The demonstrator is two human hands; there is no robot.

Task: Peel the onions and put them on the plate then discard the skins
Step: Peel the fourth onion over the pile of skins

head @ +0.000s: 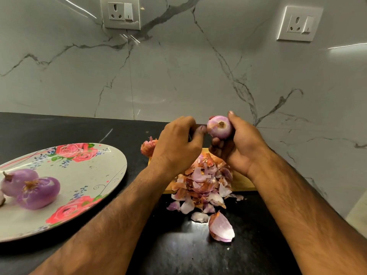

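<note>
Right hand (238, 147) raised above the board, fingers and thumb curled round a peeled purple onion (220, 127), root end facing the camera. Left hand (176, 143) just beside it, fingers curled in, thumb tip at the onion's left side; whether it pinches a bit of skin or holds anything cannot be told. Below both hands, a heap of onion skins (202, 181) lies on a wooden cutting board (242, 181) and spills over its near edge onto the black tabletop (79, 130). One large curved skin piece (221, 228) lies apart, nearer the camera. An orange-brown papery skin (148, 146) shows behind the left wrist. Well to the left, a floral plate (111, 155) carries two peeled onions (38, 192) touching each other, a third cut off by the frame edge. Marble-veined wall (178, 76) behind, with two switched sockets (120, 12).
</note>
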